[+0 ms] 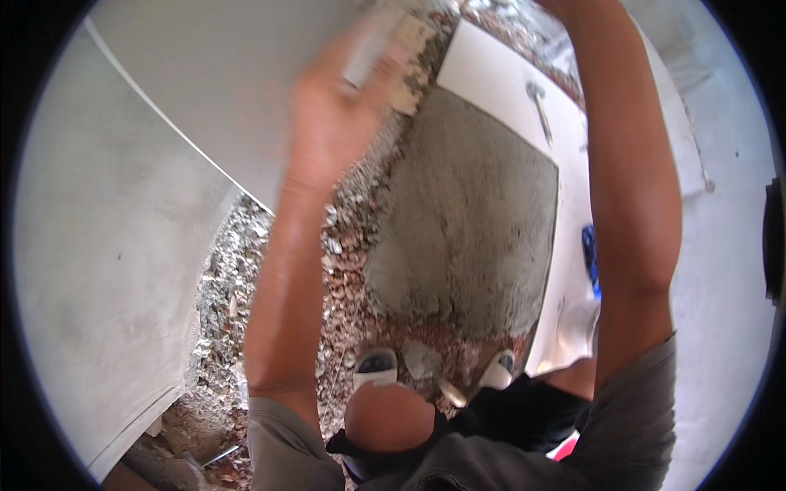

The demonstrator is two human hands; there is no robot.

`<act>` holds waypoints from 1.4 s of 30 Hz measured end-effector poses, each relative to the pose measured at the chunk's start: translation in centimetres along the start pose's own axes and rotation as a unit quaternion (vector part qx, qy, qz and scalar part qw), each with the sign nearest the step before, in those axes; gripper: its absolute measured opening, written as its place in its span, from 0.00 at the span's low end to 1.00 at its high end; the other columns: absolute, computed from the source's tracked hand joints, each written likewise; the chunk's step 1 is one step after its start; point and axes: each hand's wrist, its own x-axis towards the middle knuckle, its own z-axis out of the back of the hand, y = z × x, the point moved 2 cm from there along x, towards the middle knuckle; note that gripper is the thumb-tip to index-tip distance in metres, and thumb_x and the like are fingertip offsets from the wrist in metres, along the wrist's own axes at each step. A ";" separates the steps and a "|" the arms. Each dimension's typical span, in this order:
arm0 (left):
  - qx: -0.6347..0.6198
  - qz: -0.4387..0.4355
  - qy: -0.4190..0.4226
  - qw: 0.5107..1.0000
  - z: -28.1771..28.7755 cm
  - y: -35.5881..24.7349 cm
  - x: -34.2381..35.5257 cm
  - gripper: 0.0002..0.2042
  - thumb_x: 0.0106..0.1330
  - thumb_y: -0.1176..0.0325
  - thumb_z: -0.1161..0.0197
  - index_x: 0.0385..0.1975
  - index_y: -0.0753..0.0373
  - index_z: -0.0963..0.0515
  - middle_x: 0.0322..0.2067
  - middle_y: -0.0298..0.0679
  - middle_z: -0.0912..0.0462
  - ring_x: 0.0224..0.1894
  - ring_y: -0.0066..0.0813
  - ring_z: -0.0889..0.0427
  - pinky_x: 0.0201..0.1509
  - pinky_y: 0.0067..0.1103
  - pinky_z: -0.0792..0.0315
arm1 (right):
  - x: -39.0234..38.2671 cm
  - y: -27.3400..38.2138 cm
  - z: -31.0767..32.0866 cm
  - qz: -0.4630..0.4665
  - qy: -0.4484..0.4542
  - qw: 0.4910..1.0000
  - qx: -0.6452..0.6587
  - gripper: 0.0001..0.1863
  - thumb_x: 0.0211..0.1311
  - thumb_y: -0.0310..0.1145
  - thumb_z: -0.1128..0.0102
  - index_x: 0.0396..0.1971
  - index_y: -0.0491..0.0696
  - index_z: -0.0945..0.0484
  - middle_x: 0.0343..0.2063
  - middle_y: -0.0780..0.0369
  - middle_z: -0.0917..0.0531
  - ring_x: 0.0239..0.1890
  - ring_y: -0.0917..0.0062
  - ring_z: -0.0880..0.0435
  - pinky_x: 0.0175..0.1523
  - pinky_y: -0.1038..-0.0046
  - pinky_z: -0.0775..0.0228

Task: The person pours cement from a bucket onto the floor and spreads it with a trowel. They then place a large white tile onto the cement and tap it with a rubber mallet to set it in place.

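Gripping the edge of a large white tile [221,74], the person's left hand [332,123] is curling its fingers around the rim, with the fingertips blurred near the top of the view. That tile is being held raised and tilted, filling the upper left above the mortar bed [471,221]. The right hand is lying beyond the top edge of the view, so its grip cannot be told; only the right forearm [630,188] is showing, rising past the right side of the mortar bed.

The mortar bed is spreading as a grey, roughly levelled patch in the middle of the floor, just below and to the right of the raised tile. Loose rubble [344,245] of broken stone and reddish grit is lying along the bed's left side and at its near end. A laid white tile [499,82] is bordering the bed on its far and right sides, and a small metal tool [540,106] is resting on it. A blue object [589,258] is sitting just right of the bed. The person's two shoes [377,364] are planted at the bed's near end, with a bare knee [389,417] below them.
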 end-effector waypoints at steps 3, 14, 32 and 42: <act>0.104 -0.222 -0.014 0.970 -2.7 -1.3 -1.1 0.28 0.60 0.62 0.35 0.59 0.64 0.32 0.40 0.48 0.19 0.46 0.39 0.21 0.53 0.30 0.28 | -3.5 -1.6 1.8 0.028 -0.096 0.993 0.065 0.16 0.62 0.41 0.46 0.37 0.41 0.23 0.28 0.66 0.23 0.30 0.81 0.28 0.36 0.77 0.35; 0.086 -0.223 0.175 0.955 -11.5 -1.5 -8.0 0.38 0.49 0.66 0.32 0.61 0.67 0.40 0.59 0.52 0.36 0.62 0.48 0.36 0.64 0.41 0.40 | -8.3 -10.9 10.0 -0.170 -0.185 0.963 -0.097 0.35 0.62 0.47 0.44 0.55 0.29 0.36 0.34 0.47 0.18 0.32 0.70 0.18 0.36 0.76 0.27; 0.045 -0.190 0.319 0.928 -19.2 4.6 -14.9 0.34 0.59 0.51 0.40 0.61 0.68 0.38 0.59 0.53 0.34 0.64 0.47 0.39 0.68 0.43 0.48 | -17.8 -23.7 11.9 -0.387 -0.183 0.882 -0.197 0.29 0.61 0.44 0.47 0.37 0.26 0.25 0.31 0.47 0.18 0.32 0.65 0.17 0.37 0.65 0.27; 0.360 0.348 0.152 0.852 -6.0 34.4 -6.3 0.29 0.65 0.45 0.51 0.52 0.68 0.30 0.56 0.56 0.31 0.60 0.53 0.33 0.60 0.42 0.36 | -18.5 -26.8 13.2 -0.370 -0.164 0.889 -0.215 0.29 0.62 0.46 0.47 0.37 0.27 0.24 0.29 0.51 0.18 0.29 0.71 0.19 0.36 0.68 0.28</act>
